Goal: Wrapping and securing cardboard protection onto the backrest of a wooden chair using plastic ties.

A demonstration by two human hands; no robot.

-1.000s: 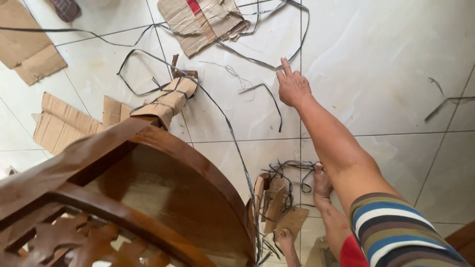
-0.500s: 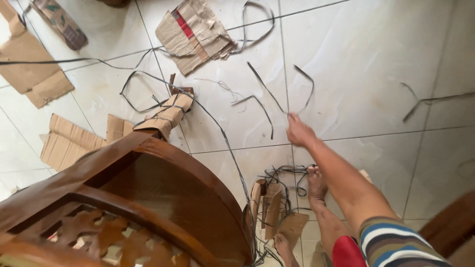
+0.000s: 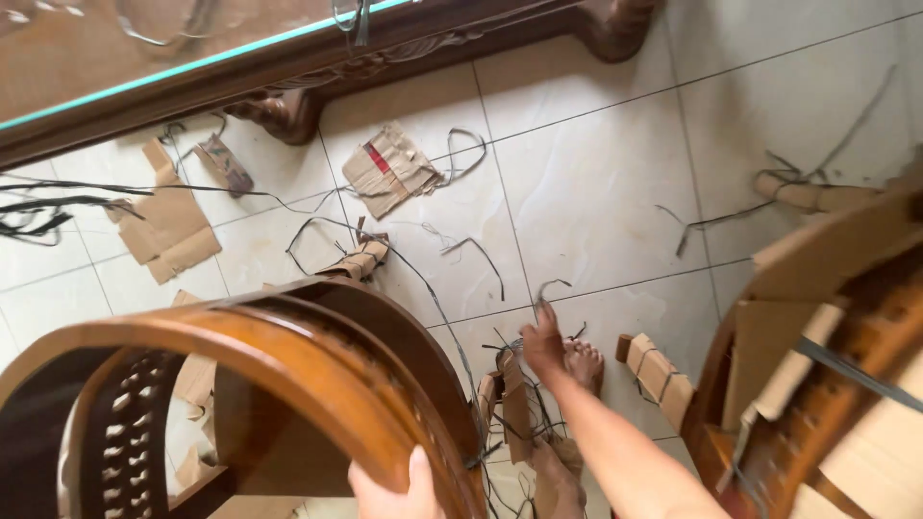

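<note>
My right arm (image 3: 615, 442) is bare from the wrist as far up as the view reaches; no sleeve, watch or band shows on it. My right hand (image 3: 543, 341) wears no glove and no ring that I can make out. My left hand (image 3: 394, 495) is bare too, only the thumb and part of the fingers (image 3: 370, 492) showing. My feet (image 3: 584, 365) are bare, without shoes or sandals.

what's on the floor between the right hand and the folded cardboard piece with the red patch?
Head view: mostly bare tile. From the right hand toward the cardboard piece, only a short curved strap and thin strands lie there.
</note>
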